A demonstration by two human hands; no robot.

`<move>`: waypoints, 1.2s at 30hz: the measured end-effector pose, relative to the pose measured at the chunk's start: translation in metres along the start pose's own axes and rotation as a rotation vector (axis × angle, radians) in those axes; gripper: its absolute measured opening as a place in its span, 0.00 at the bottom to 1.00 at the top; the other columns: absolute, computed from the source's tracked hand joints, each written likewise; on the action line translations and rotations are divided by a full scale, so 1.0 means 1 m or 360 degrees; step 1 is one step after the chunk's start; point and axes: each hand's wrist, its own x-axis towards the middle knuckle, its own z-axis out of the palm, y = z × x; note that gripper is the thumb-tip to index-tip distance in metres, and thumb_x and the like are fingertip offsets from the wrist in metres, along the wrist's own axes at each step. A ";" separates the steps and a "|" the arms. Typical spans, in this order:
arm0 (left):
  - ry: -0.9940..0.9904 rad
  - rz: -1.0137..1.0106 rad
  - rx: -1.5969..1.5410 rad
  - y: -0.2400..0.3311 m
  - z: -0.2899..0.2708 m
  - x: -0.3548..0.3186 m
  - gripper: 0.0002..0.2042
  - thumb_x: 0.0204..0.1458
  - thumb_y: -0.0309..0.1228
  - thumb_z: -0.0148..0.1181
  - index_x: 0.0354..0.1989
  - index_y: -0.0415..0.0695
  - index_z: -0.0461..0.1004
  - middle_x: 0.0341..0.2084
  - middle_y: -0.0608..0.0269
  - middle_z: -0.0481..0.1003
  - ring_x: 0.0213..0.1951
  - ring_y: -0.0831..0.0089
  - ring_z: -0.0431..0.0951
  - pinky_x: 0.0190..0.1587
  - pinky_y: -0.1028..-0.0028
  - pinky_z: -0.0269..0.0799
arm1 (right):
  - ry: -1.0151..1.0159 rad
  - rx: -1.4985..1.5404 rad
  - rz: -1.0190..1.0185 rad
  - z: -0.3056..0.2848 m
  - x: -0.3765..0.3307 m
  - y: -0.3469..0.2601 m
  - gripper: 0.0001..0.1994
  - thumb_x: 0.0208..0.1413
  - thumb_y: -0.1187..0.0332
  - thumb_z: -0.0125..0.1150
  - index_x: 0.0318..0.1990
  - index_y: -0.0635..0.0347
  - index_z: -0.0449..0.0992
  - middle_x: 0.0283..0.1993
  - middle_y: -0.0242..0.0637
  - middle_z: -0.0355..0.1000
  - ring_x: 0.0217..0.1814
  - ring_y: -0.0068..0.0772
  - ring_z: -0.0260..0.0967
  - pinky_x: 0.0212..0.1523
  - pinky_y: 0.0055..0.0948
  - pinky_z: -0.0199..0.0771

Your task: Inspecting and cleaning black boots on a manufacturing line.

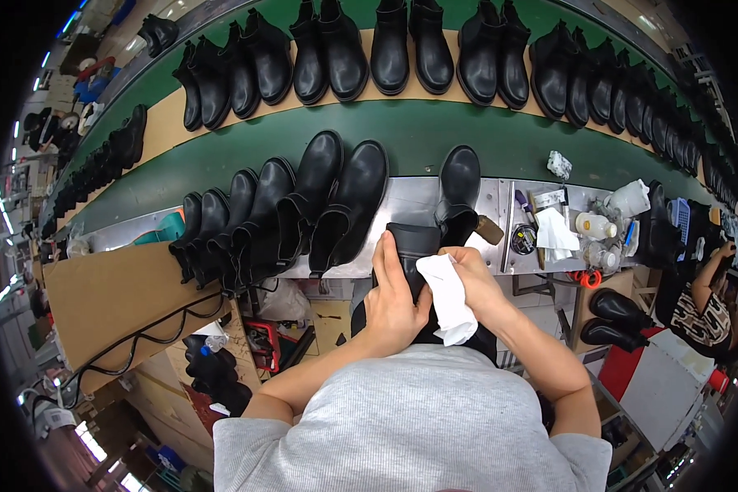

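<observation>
A black ankle boot (414,240) is held close in front of my body, its heel end toward the bench. My left hand (391,310) grips it from the left side, with fingers along its upper. In my right hand (476,283) is a folded white cloth (448,302), pressed against or very near the boot's right side; the exact contact is hidden. Just beyond stands another black boot (460,182) on the metal bench edge (402,201). The lower part of the held boot is covered by my hands and the cloth.
Several black boots (361,184) stand at the left of the bench. More line the green conveyor (418,123) on a tan strip. At right lie bottles (596,225), a crumpled white cloth (556,234) and orange-handled scissors (586,279). Another person (701,312) sits at far right.
</observation>
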 end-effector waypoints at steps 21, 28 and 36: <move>-0.0056 0.0036 -0.0040 -0.005 -0.003 0.004 0.47 0.42 0.27 0.62 0.65 0.30 0.34 0.59 0.29 0.48 0.33 0.38 0.76 0.30 0.58 0.77 | 0.0055 -0.0038 -0.0003 0.005 -0.008 0.000 0.08 0.57 0.71 0.55 0.26 0.60 0.70 0.21 0.29 0.70 0.19 0.14 0.66 0.18 0.16 0.65; -0.0033 0.0077 -0.0015 -0.008 -0.002 0.005 0.47 0.42 0.27 0.63 0.65 0.30 0.34 0.59 0.29 0.48 0.32 0.39 0.76 0.29 0.59 0.78 | 0.0144 0.0063 -0.0025 0.008 -0.011 0.006 0.07 0.56 0.75 0.51 0.26 0.61 0.71 0.22 0.29 0.70 0.20 0.14 0.66 0.19 0.18 0.66; -0.0036 0.0083 -0.0009 -0.008 -0.001 0.004 0.47 0.42 0.28 0.63 0.65 0.30 0.35 0.59 0.30 0.48 0.32 0.40 0.77 0.29 0.60 0.78 | 0.0107 -0.0049 0.0006 0.007 -0.009 -0.003 0.07 0.56 0.72 0.54 0.26 0.60 0.69 0.22 0.28 0.69 0.20 0.14 0.65 0.19 0.15 0.64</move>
